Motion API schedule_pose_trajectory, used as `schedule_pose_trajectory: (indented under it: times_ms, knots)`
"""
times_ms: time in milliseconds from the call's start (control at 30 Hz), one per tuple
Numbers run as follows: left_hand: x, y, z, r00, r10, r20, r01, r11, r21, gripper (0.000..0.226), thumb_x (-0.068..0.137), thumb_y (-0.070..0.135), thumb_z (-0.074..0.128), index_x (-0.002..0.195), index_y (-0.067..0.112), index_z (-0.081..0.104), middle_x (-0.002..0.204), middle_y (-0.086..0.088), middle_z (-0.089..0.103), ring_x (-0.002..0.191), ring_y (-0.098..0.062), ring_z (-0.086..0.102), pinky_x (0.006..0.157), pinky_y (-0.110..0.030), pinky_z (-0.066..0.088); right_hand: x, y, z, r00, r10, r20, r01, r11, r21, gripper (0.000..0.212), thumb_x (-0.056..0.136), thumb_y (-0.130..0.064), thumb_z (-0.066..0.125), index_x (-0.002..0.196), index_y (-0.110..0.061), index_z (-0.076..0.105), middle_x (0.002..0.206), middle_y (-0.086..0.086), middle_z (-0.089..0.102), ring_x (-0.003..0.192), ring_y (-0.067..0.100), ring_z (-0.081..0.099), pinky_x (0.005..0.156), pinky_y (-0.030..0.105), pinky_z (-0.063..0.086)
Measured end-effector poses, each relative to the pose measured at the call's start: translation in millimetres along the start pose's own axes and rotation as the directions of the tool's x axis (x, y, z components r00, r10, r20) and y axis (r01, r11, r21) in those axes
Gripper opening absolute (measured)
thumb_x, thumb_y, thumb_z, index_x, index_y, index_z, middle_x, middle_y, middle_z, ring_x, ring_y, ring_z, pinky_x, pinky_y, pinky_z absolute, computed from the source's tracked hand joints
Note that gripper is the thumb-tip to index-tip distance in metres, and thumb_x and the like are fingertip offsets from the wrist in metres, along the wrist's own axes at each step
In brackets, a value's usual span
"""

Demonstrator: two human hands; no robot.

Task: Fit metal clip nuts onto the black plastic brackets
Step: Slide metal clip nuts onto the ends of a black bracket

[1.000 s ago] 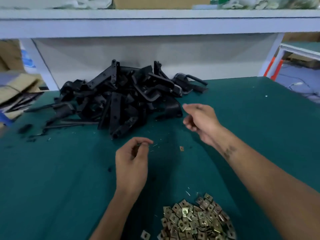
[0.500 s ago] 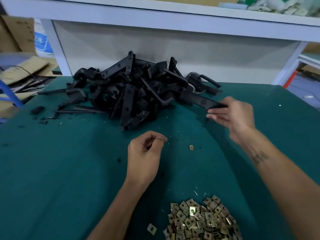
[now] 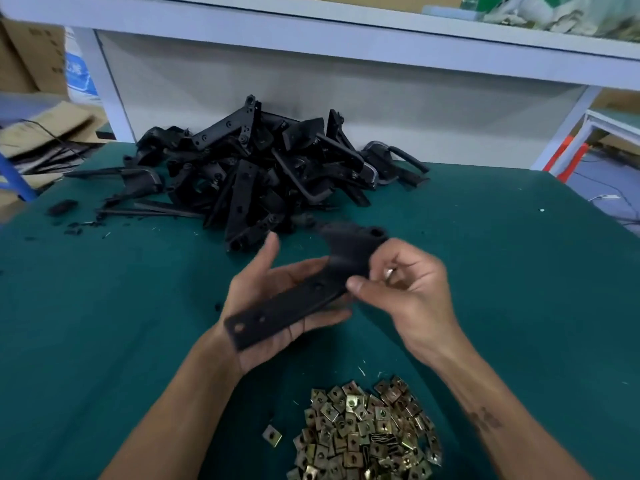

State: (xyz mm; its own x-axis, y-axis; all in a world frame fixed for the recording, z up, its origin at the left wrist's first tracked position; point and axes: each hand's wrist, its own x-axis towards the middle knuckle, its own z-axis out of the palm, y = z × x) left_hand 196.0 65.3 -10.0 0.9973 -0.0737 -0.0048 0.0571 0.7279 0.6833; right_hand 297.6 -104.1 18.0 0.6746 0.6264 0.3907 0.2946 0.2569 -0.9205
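Observation:
A long black plastic bracket lies across the upturned palm of my left hand, whose thumb points up and whose fingers stretch out beneath it. My right hand grips the bracket's wider upper end between thumb and curled fingers. A small shiny piece glints among those fingers; I cannot tell what it is. A heap of brass-coloured clip nuts lies close to me under my hands, with one loose clip nut to its left. The pile of black brackets sits at the back.
The green table ends at a white back panel beneath a white shelf. Small black scraps lie left of the bracket pile. Cardboard is stacked off the table's left edge, and a white frame stands at the right.
My right hand pulled a bracket from the pile and brought it toward me. My left hand turned palm up and now carries the bracket's long end.

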Motion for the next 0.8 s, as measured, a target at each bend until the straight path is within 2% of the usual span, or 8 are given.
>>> schedule_pose_trajectory:
  times_ms: [67,133,267,367,467,600,667,800]
  knots:
    - [-1.9,-0.1,3.6,0.993,-0.083,0.08,0.076,0.994,0.078,0.071,0.093,0.053,0.061,0.141,0.001,0.053,0.143,-0.024,0.053,0.126,-0.036,0.058,0.106,-0.049,0.048,-1.5,4.0,4.5,0.991,0.055,0.121,-0.057,0.998,0.019,0.034,0.074,0.0,0.078,0.064,-0.022,0.054,0.062,-0.006,0.049,0.058,0.009,0.045,0.053,0.021,0.039]
    - [-2.3,-1.6,5.0,0.991,-0.112,0.068,0.103,0.988,0.118,0.051,0.093,0.029,0.069,0.135,0.003,0.058,0.135,-0.024,0.057,0.119,-0.037,0.062,0.101,-0.05,0.051,-3.5,10.4,3.4,0.978,0.081,0.19,-0.058,0.991,-0.12,0.033,0.078,-0.006,0.078,0.067,-0.021,0.051,0.069,-0.007,0.052,0.067,0.011,0.05,0.061,0.027,0.043]
    - [-1.8,-4.8,1.0,0.995,-0.025,-0.093,0.042,0.982,0.186,0.044,0.099,0.009,0.056,0.139,0.025,0.059,0.136,-0.008,0.063,0.103,-0.025,0.069,0.085,-0.037,0.059,-5.7,26.6,-1.9,0.986,0.025,0.168,0.056,0.885,-0.462,0.023,0.081,-0.011,0.082,0.073,-0.015,0.061,0.096,-0.008,0.063,0.099,0.016,0.061,0.085,0.034,0.048]
    - [1.8,-4.4,2.1,0.989,-0.013,-0.145,0.045,0.975,0.219,0.043,0.1,0.011,0.049,0.136,0.03,0.062,0.136,-0.009,0.063,0.109,-0.024,0.07,0.064,-0.023,0.058,-2.0,36.4,-12.8,0.995,-0.104,0.01,0.095,0.868,-0.488,0.01,0.084,-0.007,0.08,0.079,-0.01,0.071,0.097,-0.002,0.066,0.093,0.017,0.064,0.078,0.032,0.051]
    - [4.4,-2.3,0.1,0.975,0.025,-0.22,0.017,0.982,0.187,0.041,0.097,0.015,0.051,0.134,0.025,0.064,0.133,-0.016,0.064,0.084,-0.017,0.068,0.048,-0.021,0.047,3.8,43.9,-29.9,0.996,-0.057,-0.072,-0.001,0.78,-0.626,0.017,0.086,-0.003,0.076,0.099,-0.014,0.076,0.098,-0.006,0.062,0.086,0.01,0.059,0.073,0.024,0.047]
    - [5.6,-4.4,-0.8,0.962,0.044,-0.268,0.025,0.969,0.247,0.041,0.096,0.025,0.054,0.135,0.019,0.061,0.132,-0.009,0.067,0.096,-0.023,0.072,0.055,-0.024,0.055,6.6,53.5,-35.8,0.992,0.12,0.023,-0.062,0.654,-0.754,0.03,0.091,-0.015,0.076,0.121,-0.017,0.073,0.101,-0.009,0.055,0.089,0.004,0.052,0.081,0.017,0.042]
    - [6.7,-6.2,-1.2,0.962,0.048,-0.267,0.031,0.958,0.284,0.043,0.095,0.031,0.053,0.135,0.017,0.06,0.132,-0.005,0.067,0.106,-0.027,0.071,0.06,-0.026,0.058,8.3,53.5,-33.7,0.992,0.12,0.04,-0.046,0.638,-0.769,0.021,0.092,-0.016,0.074,0.113,-0.018,0.075,0.097,-0.011,0.054,0.088,0.004,0.052,0.078,0.017,0.043]
    - [7.0,-5.5,-3.4,0.977,0.09,-0.194,0.006,0.896,0.444,0.046,0.097,0.033,0.046,0.137,0.011,0.055,0.13,-0.008,0.068,0.101,-0.03,0.072,0.06,-0.028,0.06,8.9,49.5,-32.4,0.989,0.147,0.02,-0.074,0.605,-0.793,0.012,0.093,-0.013,0.072,0.093,-0.023,0.065,0.088,-0.015,0.054,0.081,-0.002,0.052,0.067,0.012,0.038]
